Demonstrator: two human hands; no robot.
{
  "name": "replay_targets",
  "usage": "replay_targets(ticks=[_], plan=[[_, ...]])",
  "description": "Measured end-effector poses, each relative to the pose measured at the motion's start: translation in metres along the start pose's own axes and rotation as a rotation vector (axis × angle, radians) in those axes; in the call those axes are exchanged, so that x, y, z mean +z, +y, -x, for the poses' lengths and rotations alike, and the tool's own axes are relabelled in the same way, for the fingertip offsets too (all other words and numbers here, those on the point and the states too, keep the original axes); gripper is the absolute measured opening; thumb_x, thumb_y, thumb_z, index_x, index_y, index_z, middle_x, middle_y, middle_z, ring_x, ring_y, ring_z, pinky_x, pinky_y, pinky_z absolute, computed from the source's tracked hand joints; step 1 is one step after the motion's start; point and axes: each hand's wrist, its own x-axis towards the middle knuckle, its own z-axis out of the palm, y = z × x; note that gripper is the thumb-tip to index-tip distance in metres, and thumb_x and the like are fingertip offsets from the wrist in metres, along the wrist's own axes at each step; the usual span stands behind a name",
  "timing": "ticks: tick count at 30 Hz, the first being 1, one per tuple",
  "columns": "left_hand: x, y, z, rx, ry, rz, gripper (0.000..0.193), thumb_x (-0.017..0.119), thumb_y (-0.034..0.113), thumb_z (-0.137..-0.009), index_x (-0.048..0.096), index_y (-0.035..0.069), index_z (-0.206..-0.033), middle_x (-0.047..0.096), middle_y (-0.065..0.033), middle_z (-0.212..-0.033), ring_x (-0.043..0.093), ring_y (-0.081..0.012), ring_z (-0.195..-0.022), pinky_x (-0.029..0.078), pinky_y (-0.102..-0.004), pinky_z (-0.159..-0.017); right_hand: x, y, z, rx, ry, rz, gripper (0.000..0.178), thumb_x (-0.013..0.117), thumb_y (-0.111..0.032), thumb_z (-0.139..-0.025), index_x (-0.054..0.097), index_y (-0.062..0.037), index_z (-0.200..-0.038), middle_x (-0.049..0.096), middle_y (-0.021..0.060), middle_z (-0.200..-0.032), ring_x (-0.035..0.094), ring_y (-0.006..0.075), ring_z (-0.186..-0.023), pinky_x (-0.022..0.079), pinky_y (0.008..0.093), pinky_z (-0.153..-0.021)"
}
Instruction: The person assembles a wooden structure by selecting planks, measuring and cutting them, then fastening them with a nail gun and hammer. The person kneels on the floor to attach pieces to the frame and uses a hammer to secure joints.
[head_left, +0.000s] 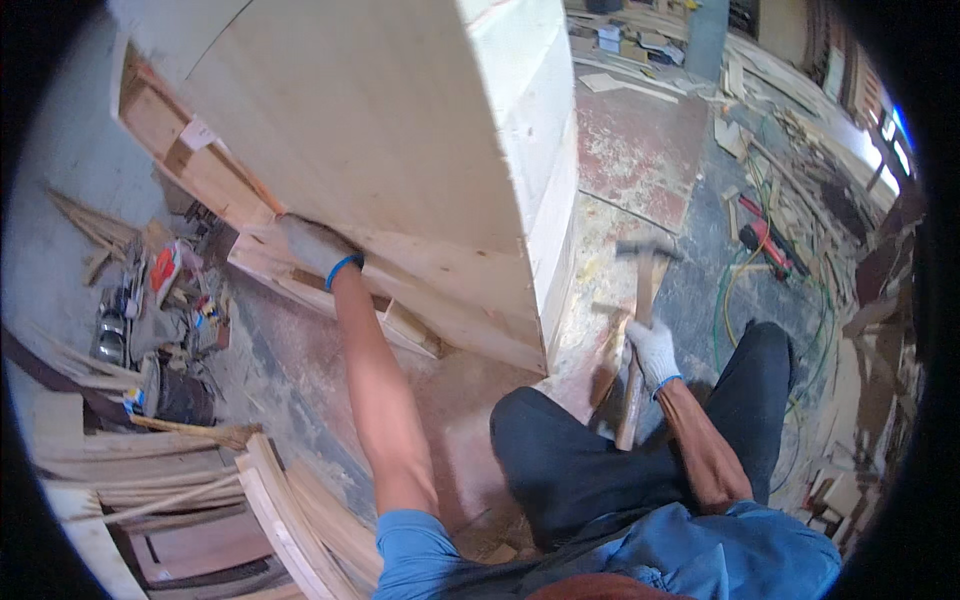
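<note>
My right hand (653, 350), in a white glove, is closed around the wooden handle of a hammer (646, 290). The hammer is held over the floor between my knees, its slightly blurred head pointing away from me. My left arm stretches forward to a large plywood panel (370, 130), which forms the side of a tall box-like piece. There my gloved, blue-cuffed left hand (318, 245) is against a pale wooden frame (205, 165) along the panel's lower edge. Blur and shade hide its fingers.
Tools and containers, including a dark can (178, 388), lie at the left. Curved wooden pieces (290, 510) are stacked at lower left. A red and black power tool (770, 245) with cords (727, 300) is on the floor at right, beside heaped wood scraps (800, 170).
</note>
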Motion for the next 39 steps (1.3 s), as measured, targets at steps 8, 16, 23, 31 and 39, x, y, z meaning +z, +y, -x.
replay_targets(ticks=[8,16,23,31,39], plan=[[-0.012,0.032,-0.008,-0.022,-0.048,-0.066,0.057,0.029,0.046,-0.103,0.046,0.002,-0.136,0.050,-0.0150,-0.138,0.049,-0.0313,-0.121,0.038,-0.0426,-0.105,0.053,-0.105,0.076,-0.189,-0.134,-0.386,0.020,0.065,-0.021,-0.090,0.058,-0.0032,-0.095,0.051,0.0021,-0.065,0.047,0.0098,-0.045,0.039,0.0262,-0.039],[0.006,0.033,-0.002,-0.030,-0.098,-0.203,0.061,0.029,0.047,-0.103,0.038,0.003,-0.145,0.045,-0.0137,-0.145,0.043,-0.0277,-0.130,0.032,-0.0378,-0.111,0.093,-0.144,0.096,-0.235,-0.277,-0.305,0.014,0.064,-0.017,-0.091,0.061,-0.0036,-0.093,0.052,-0.0012,-0.064,0.048,0.0085,-0.045,0.041,0.0259,-0.040],[0.000,0.048,-0.012,-0.173,-0.116,-0.085,0.054,0.039,0.045,-0.101,0.048,0.004,-0.135,0.055,-0.0116,-0.128,0.048,-0.0302,-0.122,0.039,-0.0429,-0.104,0.092,-0.146,0.082,-0.277,-0.413,-0.041,0.024,0.066,-0.024,-0.089,0.061,-0.0005,-0.089,0.052,0.0017,-0.058,0.052,0.0103,-0.046,0.041,0.0288,-0.041],[-0.004,0.034,-0.019,-0.016,-0.112,-0.106,0.047,0.038,0.040,-0.099,0.056,0.003,-0.123,0.058,-0.0120,-0.122,0.054,-0.0287,-0.112,0.043,-0.0414,-0.099,0.050,-0.167,0.078,-0.377,-0.331,-0.258,0.027,0.069,-0.026,-0.088,0.063,-0.0017,-0.096,0.053,-0.0012,-0.062,0.051,0.0071,-0.047,0.043,0.0244,-0.042],[-0.013,0.038,-0.025,-0.061,-0.105,-0.122,0.049,0.036,0.042,-0.098,0.054,0.003,-0.120,0.058,-0.0131,-0.123,0.054,-0.0293,-0.111,0.042,-0.0395,-0.098,-0.021,-0.229,0.084,-0.926,-0.281,-1.191,0.012,0.054,-0.017,-0.099,0.053,-0.0082,-0.107,0.040,-0.0030,-0.064,0.040,0.0087,-0.051,0.041,0.0278,-0.050]])
